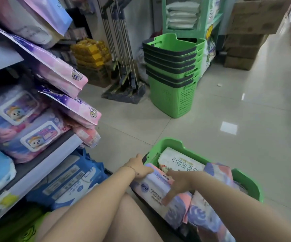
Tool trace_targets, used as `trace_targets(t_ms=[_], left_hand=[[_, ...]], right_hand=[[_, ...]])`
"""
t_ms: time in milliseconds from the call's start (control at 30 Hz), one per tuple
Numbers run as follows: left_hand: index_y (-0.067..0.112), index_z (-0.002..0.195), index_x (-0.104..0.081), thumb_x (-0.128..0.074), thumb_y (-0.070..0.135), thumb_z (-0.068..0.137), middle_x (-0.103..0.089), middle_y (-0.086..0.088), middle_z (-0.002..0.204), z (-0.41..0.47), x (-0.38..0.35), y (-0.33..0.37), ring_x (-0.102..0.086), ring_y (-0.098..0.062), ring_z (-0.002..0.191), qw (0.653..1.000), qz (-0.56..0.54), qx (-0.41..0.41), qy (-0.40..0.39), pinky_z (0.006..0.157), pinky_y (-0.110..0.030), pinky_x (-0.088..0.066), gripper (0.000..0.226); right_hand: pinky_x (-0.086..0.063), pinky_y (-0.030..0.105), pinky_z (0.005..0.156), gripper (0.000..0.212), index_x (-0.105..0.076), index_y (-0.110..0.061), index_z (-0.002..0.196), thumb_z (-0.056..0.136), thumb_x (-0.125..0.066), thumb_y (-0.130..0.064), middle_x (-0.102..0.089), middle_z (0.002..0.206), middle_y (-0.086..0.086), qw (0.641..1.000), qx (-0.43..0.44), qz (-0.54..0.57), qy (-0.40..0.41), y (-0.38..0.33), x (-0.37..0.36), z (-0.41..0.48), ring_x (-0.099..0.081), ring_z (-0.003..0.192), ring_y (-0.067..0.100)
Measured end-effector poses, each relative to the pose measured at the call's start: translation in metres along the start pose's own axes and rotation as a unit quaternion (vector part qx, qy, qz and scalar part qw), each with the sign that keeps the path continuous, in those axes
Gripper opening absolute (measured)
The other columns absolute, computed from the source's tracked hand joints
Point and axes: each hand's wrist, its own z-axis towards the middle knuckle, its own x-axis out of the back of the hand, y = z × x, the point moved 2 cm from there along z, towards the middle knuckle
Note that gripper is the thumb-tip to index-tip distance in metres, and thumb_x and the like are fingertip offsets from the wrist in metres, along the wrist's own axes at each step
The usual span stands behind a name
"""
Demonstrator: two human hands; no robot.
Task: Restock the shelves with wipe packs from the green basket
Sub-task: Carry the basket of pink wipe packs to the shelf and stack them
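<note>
A shop aisle with a pale tiled floor [211, 109] runs past a shelf unit [36, 165] on the left, its tiers crowded with wipe packs in pink, purple and blue, some leaning out over the shelf edge. Across the aisle stands a stack of green baskets [173, 74] with dark rims, beside a cluster of mops [122, 55] propped against the wall and cardboard boxes [247, 32] piled further back. In the foreground a person crouches over a green basket [246, 180] set on the floor just beside the lowest shelf, filled with soft packs, among them a white pack [179, 159] printed with dark characters lying toward its far side. Both bare arms reach into it for one pink-and-purple wipe pack [151, 187] lying on top at the basket's near left corner. The left hand [139, 167], a thin bracelet at its wrist, curls over the pack's far left end, its fingers wrapped round the edge next to the basket's rim. The right hand [178, 186] lies across the pack's top, its fingers [169, 196] spread wide and pressed flat against the wrapper rather than closed around it. The pack rests among the others in the basket.
</note>
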Motion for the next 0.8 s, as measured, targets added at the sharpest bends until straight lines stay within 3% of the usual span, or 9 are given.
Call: trace_targets(t_ms=[167, 300, 333, 433, 533, 667, 800], left_hand=[[0.007, 0.135, -0.036, -0.059, 0.05, 0.083, -0.046, -0.013, 0.135, 0.001, -0.004, -0.015, -0.049, -0.029, 0.118, 0.995, -0.088, 0.037, -0.004, 0.088, -0.032, -0.042, 0.072], [0.01, 0.135, -0.034, -0.063, 0.045, 0.078, -0.049, -0.009, 0.115, -0.002, 0.01, -0.024, -0.054, -0.024, 0.087, 0.977, -0.208, 0.054, -0.005, 0.055, -0.024, -0.046, 0.073], [0.011, 0.136, -0.031, -0.064, 0.042, 0.078, -0.049, -0.008, 0.113, -0.004, 0.016, -0.026, -0.054, -0.022, 0.083, 0.97, -0.237, 0.049, -0.001, 0.053, -0.023, -0.046, 0.074], [0.014, 0.139, -0.028, -0.063, 0.042, 0.082, -0.049, -0.004, 0.101, -0.015, 0.04, -0.033, -0.056, -0.02, 0.078, 0.959, -0.28, 0.036, 0.03, 0.062, -0.025, -0.044, 0.072], [0.014, 0.137, -0.032, -0.061, 0.045, 0.085, -0.048, 0.0, 0.09, -0.034, 0.071, -0.045, -0.05, -0.02, 0.073, 0.947, -0.31, 0.022, 0.082, 0.056, -0.024, -0.036, 0.067], [0.02, 0.135, -0.035, -0.061, 0.061, 0.059, -0.054, 0.001, 0.103, -0.079, 0.111, -0.064, -0.051, -0.018, 0.078, 0.928, -0.352, -0.003, 0.124, 0.064, -0.027, -0.039, 0.09], [0.03, 0.127, -0.033, -0.077, 0.054, 0.041, -0.055, -0.002, 0.12, -0.135, 0.152, -0.085, -0.055, -0.01, 0.089, 0.891, -0.4, -0.097, 0.193, 0.069, -0.032, -0.05, 0.099]], right_hand=[[-0.038, 0.037, 0.106, 0.115, -0.021, -0.019, 0.146, 0.055, -0.083, -0.052, -0.042, 0.143, 0.003, 0.998, 0.024, 0.018, 0.056, -0.009, 0.002, 0.004, -0.046, 0.125, 0.025], [-0.049, 0.037, 0.091, 0.098, -0.036, -0.015, 0.131, 0.052, -0.082, -0.049, -0.058, 0.117, 0.005, 0.984, 0.058, -0.047, 0.161, -0.018, 0.031, -0.005, -0.057, 0.102, 0.026], [-0.049, 0.036, 0.089, 0.093, -0.039, -0.015, 0.127, 0.052, -0.082, -0.05, -0.059, 0.114, 0.005, 0.975, 0.069, -0.084, 0.192, -0.023, 0.039, -0.009, -0.056, 0.099, 0.026], [-0.044, 0.034, 0.086, 0.085, -0.044, -0.017, 0.117, 0.05, -0.077, -0.058, -0.054, 0.107, 0.002, 0.93, 0.116, -0.205, 0.284, -0.04, 0.062, -0.023, -0.05, 0.095, 0.022], [-0.043, 0.037, 0.088, 0.084, -0.042, -0.021, 0.117, 0.05, -0.067, -0.065, -0.05, 0.103, -0.002, 0.876, 0.17, -0.274, 0.359, -0.065, 0.083, -0.041, -0.046, 0.092, 0.018], [-0.041, 0.039, 0.089, 0.087, -0.04, -0.02, 0.122, 0.051, -0.066, -0.064, -0.048, 0.107, -0.002, 0.815, 0.236, -0.298, 0.437, -0.11, 0.106, -0.081, -0.044, 0.095, 0.019], [-0.039, 0.039, 0.085, 0.09, -0.04, -0.019, 0.126, 0.05, -0.066, -0.06, -0.047, 0.107, -0.001, 0.754, 0.283, -0.348, 0.48, -0.163, 0.116, -0.12, -0.043, 0.096, 0.022]])
